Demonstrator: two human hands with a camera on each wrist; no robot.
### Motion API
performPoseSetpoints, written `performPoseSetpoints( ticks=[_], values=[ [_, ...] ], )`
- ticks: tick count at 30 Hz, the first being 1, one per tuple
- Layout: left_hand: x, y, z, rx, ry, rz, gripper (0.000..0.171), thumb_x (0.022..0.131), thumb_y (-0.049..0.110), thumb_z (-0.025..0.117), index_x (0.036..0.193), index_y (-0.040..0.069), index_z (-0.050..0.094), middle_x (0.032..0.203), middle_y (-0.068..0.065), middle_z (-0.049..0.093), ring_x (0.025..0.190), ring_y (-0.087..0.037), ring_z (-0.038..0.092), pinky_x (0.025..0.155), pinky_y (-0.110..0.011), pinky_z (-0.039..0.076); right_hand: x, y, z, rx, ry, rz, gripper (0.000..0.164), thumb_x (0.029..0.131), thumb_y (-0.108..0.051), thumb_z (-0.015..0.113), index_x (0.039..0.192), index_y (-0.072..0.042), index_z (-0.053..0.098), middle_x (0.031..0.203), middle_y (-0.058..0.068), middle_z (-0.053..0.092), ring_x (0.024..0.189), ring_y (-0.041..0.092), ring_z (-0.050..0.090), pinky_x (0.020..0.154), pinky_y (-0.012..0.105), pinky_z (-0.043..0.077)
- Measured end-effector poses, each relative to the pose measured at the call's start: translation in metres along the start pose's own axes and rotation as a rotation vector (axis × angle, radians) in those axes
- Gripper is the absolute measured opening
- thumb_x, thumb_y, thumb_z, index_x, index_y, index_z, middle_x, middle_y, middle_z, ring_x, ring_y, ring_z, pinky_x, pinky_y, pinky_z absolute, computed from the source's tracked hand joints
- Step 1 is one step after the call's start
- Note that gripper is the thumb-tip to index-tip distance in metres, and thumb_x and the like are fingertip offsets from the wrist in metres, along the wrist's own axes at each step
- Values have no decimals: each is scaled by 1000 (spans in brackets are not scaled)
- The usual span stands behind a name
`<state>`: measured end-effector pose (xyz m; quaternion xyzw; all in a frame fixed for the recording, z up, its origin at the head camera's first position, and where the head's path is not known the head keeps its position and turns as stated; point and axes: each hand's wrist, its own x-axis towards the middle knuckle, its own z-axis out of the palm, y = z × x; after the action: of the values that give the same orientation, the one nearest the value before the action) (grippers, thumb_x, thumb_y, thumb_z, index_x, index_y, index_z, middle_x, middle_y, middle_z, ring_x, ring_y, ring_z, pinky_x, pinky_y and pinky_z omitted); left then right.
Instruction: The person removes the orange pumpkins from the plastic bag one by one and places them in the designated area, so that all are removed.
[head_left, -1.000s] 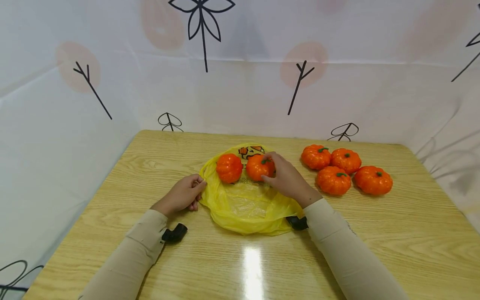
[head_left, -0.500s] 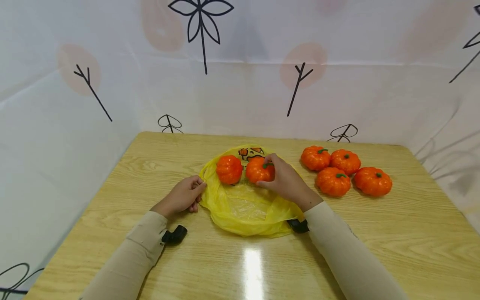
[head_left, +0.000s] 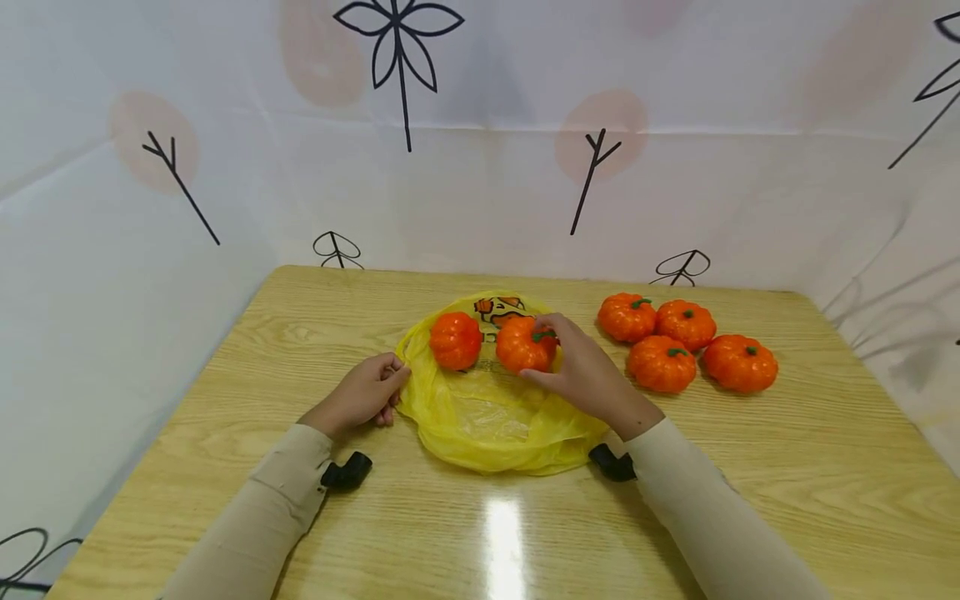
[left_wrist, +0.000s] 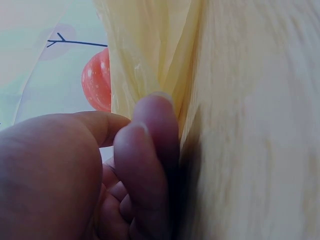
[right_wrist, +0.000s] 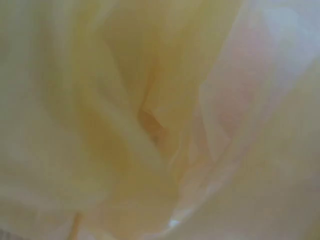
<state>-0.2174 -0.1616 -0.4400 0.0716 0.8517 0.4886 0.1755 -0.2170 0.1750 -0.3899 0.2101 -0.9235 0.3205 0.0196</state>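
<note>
A yellow plastic bag [head_left: 487, 408] lies spread on the table, with a printed cartoon at its far end. Its left edge is pinched by my left hand [head_left: 365, 392]; the left wrist view shows the fingertips at the gathered plastic [left_wrist: 150, 50]. Over the bag, my right hand [head_left: 588, 371] grips a small orange pumpkin [head_left: 519, 346] with a green stem, thumb on the near side and fingers on the far side. Just left of it sits another pumpkin [head_left: 456, 341] on the bag. Blurred yellow plastic [right_wrist: 140, 125] fills the right wrist view, hiding the right hand there.
Several more orange pumpkins [head_left: 663, 364] stand grouped on the wooden table [head_left: 810, 467], right of the bag. A white cloth [head_left: 480, 200] with plant drawings hangs behind the table. Black wrist mounts [head_left: 347, 472] stick out at the sleeves.
My right hand has shifted slightly right, and the pumpkin in it has turned a little, its stem now pointing more to the right. The left hand stays at the bag's edge.
</note>
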Motion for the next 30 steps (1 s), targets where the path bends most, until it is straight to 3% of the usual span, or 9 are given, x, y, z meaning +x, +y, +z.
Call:
performPoseSetpoints(
  ticks=[10,30],
  values=[
    [-1,1,0,-9,-4,4,30,107,34,48,101,5,52,72,-7,56,46,-16,58,46,-32,53,-13,0,-8,-45,12,-55,74,87,-33,80,146,-11,42,146,11,49,136,33,48,110,53,45],
    [-1,-1,1,-11,2,-4,31,107,36,48,101,5,53,73,-7,56,46,-17,58,45,-31,52,-25,4,-18,-68,78,-72,67,85,-29,83,140,-11,50,152,13,44,139,38,44,108,58,45]
  ],
)
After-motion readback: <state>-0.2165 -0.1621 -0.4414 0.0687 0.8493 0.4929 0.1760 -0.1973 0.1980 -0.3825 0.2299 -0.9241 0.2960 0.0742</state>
